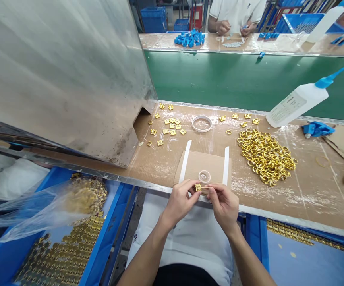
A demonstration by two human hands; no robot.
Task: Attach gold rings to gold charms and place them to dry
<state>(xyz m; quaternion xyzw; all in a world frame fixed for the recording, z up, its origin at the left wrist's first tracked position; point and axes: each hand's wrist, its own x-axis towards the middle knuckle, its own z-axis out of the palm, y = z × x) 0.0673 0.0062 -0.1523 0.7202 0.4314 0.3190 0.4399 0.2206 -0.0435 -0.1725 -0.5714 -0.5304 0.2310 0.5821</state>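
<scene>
Between the thumb and fingers of my left hand (183, 200) is a small square gold piece (198, 187). My right hand (224, 203) pinches a thin stick (204, 187), its tip at or very near the gold piece; contact is too small to tell. Both hands are over the table's front edge. Just beyond them a small clear round dish (204, 176) sits on a cardboard pad (206, 161) with white tape strips down its sides. A large heap of gold rings (265, 157) lies to the right. Several square gold pieces (172, 126) are spread at the back left.
A roll of tape (202, 124) and a tilted white bottle (298, 104) stand at the back. At left is a big metal housing (70, 79). Blue trays (106, 234) with gold pieces flank my lap. Across the green belt (213, 75), a co-worker's hands (223, 27) are busy.
</scene>
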